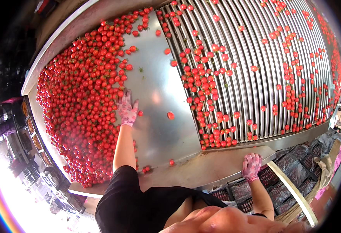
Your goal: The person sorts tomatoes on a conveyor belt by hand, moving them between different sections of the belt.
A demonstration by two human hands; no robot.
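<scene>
My left hand (127,109), in a pink patterned glove, lies with its fingers spread at the right edge of a large heap of small red tomatoes (83,93). Its fingertips touch the tomatoes there, and it grips none that I can see. Under and beside it is a smooth metal sheet (159,134) with a few loose tomatoes and green stem bits. My right hand (252,167), gloved alike, is closed over the near metal side rim (217,163) of the sorting table, its fingers curled.
Right of the sheet, a bed of metal rollers (240,101) carries scattered tomatoes, with more tomatoes (335,58) massed beyond its far end. Dark plastic crates (294,174) stand below at the lower right, beside a pale beam (293,192). Crates of small produce (34,134) line the left.
</scene>
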